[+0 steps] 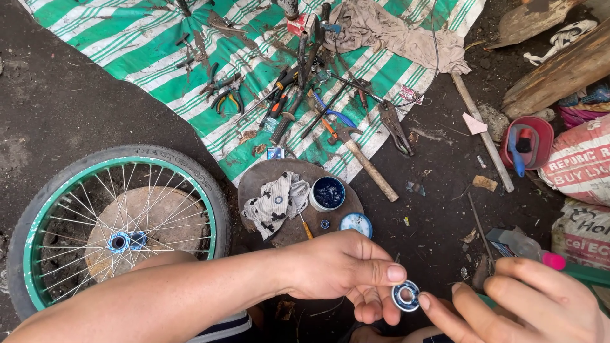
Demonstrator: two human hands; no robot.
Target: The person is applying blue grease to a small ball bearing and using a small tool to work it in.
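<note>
Dark, oily ground serves as the work area, partly covered by a green-and-white striped tarp [159,70]. Low in the frame, a small round bearing [405,295] with a blue inner ring is pinched by the left hand [340,267], thumb and fingers closed on its rim. The right hand [527,305] meets it from the other side, one fingertip touching the bearing's edge, the remaining fingers loosely curled. Just above, a round wooden board [254,184] carries a patterned rag [276,203], an open tin of dark grease [328,193] and its pale lid [356,223]. A green-rimmed spoked wheel [114,222] lies to the left. A hammer [362,159] and pliers [229,98] rest on the tarp. Printed sacks [581,165], white with red lettering, stand at the right edge.
</note>
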